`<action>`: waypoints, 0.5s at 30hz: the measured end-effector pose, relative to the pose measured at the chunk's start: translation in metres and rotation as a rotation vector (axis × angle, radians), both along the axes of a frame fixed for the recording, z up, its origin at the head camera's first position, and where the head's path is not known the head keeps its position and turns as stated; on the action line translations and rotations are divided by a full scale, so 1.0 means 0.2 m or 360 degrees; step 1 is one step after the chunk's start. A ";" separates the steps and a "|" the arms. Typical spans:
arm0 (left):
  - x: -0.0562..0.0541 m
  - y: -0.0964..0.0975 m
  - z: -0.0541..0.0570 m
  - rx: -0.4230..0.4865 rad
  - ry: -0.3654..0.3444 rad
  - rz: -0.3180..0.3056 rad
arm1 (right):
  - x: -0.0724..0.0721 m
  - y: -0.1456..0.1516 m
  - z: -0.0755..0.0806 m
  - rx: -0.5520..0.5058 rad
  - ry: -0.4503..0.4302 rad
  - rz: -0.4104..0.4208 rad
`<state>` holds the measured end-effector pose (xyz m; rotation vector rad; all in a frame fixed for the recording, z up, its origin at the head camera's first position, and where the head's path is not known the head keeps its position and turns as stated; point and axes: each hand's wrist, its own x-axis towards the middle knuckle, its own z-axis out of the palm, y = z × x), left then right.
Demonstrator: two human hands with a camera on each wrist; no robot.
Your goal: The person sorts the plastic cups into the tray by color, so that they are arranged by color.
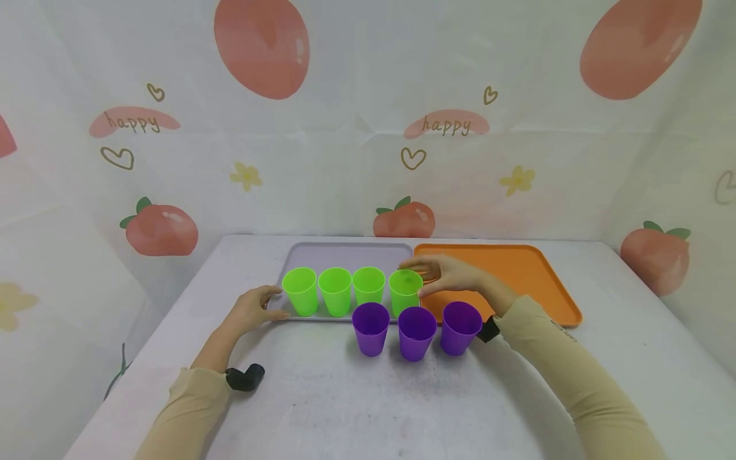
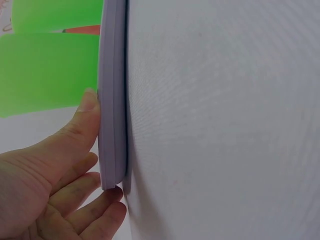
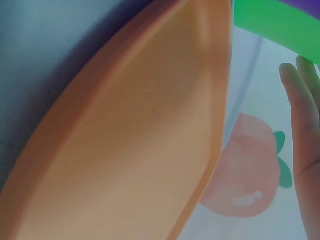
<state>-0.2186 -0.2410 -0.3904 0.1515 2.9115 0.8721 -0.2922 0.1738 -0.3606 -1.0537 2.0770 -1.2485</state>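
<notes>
Several bright green cups stand upright in a row on the grey tray (image 1: 345,254). At the row's left end my left hand (image 1: 253,310) curves beside the leftmost green cup (image 1: 301,294). In the left wrist view its thumb tip meets the tray's rim by a green cup (image 2: 47,75), and the other fingers spread around the tray's end. My right hand (image 1: 451,273) is at the rightmost green cup (image 1: 405,297), thumb near its right side and fingers behind its rim. The right wrist view shows extended fingers (image 3: 305,110) reaching a green cup (image 3: 275,25).
Three purple cups stand on the white table (image 1: 356,409) before the trays: left (image 1: 370,332), middle (image 1: 416,335) and right (image 1: 459,331), the last close to my right wrist. An orange tray (image 1: 535,275) adjoins the grey one, under my right forearm. A printed curtain (image 1: 345,179) hangs behind.
</notes>
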 end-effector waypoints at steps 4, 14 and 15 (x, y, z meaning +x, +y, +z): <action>0.00 0.00 -0.01 0.0002 -0.0002 -0.0003 | 0.00 0.00 0.00 -0.0023 -0.0065 0.0049; 0.00 0.00 -0.01 -0.0003 -0.0004 -0.0002 | -0.01 0.08 0.03 -0.0020 -0.0120 -0.0046; 0.00 0.00 -0.01 -0.0002 -0.0005 -0.0003 | -0.01 0.09 0.04 -0.0023 -0.0114 -0.0073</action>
